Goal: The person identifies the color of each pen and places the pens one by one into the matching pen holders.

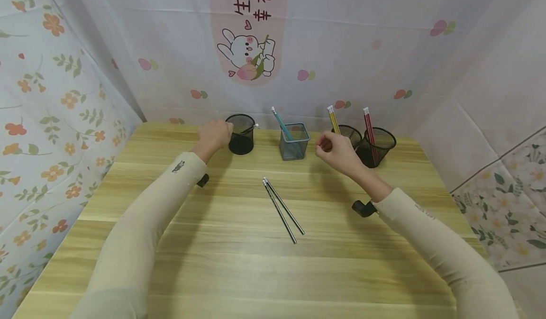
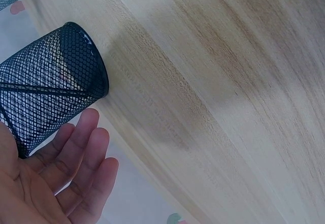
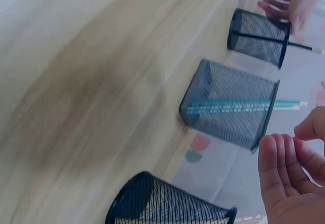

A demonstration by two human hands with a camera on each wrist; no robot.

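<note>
My left hand (image 1: 215,134) is at the left side of a round black mesh pen cup (image 1: 241,141), its fingers relaxed alongside the mesh. A dark pencil (image 3: 264,37) with a white end leans inside that cup. Whether the fingers touch the rim is unclear. My right hand (image 1: 339,153), loosely curled with thumb and fingertips close together, holds nothing. It hovers between a square grey mesh cup (image 1: 294,150) with teal pencils (image 3: 228,106) and a round black cup (image 1: 351,133) with yellow pencils (image 1: 333,119), which it partly hides. Two dark, shiny pencils (image 1: 283,210) lie on the table.
Red pencils (image 1: 370,132) stand in another black mesh cup (image 1: 386,141) at the far right. All the cups line the back of the wooden table (image 1: 239,271). Printed cloth (image 1: 170,34) hangs behind them, with more on both sides.
</note>
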